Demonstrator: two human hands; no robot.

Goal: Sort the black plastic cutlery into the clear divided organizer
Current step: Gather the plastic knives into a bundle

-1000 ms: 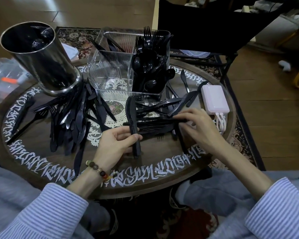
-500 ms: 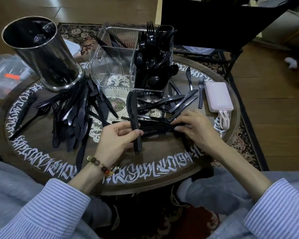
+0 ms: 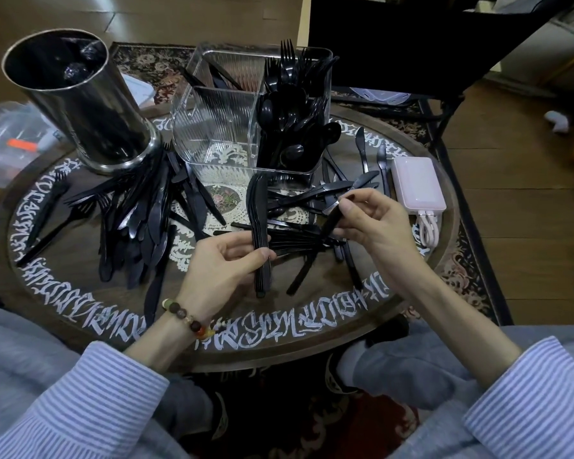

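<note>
At far left of the round table [image 3: 63, 313], a tall metal cylinder [image 3: 80, 104] is seen standing upright, w/ dark items inside that can't be made out. Below and right of it, a loose pile of black cutlery [image 3: 140, 220] is spread flat on the tabletop, mostly knives plus a few forks. Near centre, a stacked bundle of knives [image 3: 260, 226] is gripped by the left hand [image 3: 222, 273], fingers and thumb curled round the handles, blades pointed away toward the organizer. A beaded bracelet [image 3: 188, 318] is worn on that wrist. Behind the bundle, the clear divided organizer [image 3: 219, 127] is set upright; its near-left compartment looks empty, a few knives are leaned in the back-left one, and forks and spoons are packed into the right side. Further right, a single knife [image 3: 333, 217] is pinched between thumb and fingers of the right hand [image 3: 375, 226], lifted just above a fan of more knives [image 3: 299, 240] lying on the table. At far right, a pink power bank [image 3: 418, 183] w/ a coiled white cable is laid near the table edge.
</note>
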